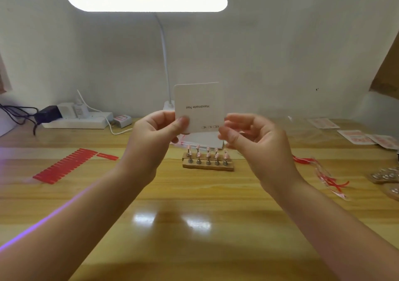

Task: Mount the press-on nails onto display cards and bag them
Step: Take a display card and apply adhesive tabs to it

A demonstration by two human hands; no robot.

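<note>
Two hands are raised before us: our left hand [155,127] pinches a smooth white display card [198,107] with rounded corners, printed "Handmade Nail" upside down. Our right hand [248,138], fingers loosely curled, sits at the card's right edge; whether it grips anything we cannot tell. Below and between the hands, pink press-on nails [207,152] stand on metal pegs in a wooden block [208,166]. Left of the left hand lie red adhesive strips [64,165] on the glossy wood-grain counter [194,216]. Behind the hands, a white lamp [148,3] glows against a pale wall.
</note>
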